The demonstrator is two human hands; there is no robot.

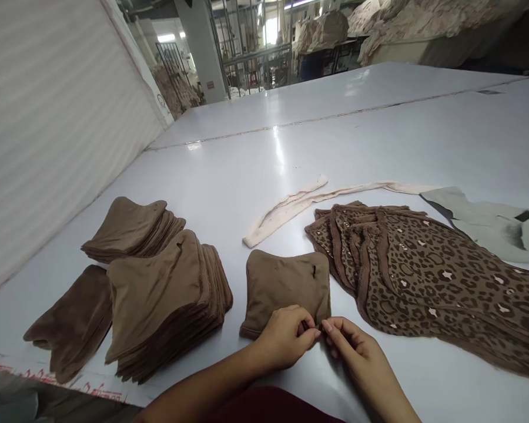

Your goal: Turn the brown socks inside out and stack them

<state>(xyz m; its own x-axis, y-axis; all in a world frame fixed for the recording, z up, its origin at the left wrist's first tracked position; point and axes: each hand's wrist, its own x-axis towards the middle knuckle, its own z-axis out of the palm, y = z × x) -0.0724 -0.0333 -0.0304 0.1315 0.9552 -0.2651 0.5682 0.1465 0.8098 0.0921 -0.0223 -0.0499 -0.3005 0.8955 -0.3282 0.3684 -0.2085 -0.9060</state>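
A brown fabric piece [286,285] with curved edges and a small dark mark near its upper right lies flat in front of me. At its lower right corner, my left hand [288,338] pinches the edge between thumb and fingers. My right hand [350,343] is close beside it, its thumb and forefinger pressed together on the same corner. The fingertips almost meet, and the small bit between them is partly hidden. Close on the right lie overlapping leopard-print fabric pieces [423,276] with brown fuzzy edges.
On the left stand stacks of brown cut pieces [158,288], with another stack [126,226] behind and a darker one [74,317] nearer the edge. A pale fabric strip [286,214] curves across the white table [229,176]. Grey-green scraps [489,220] lie far right; a white roll [57,117] rises left.
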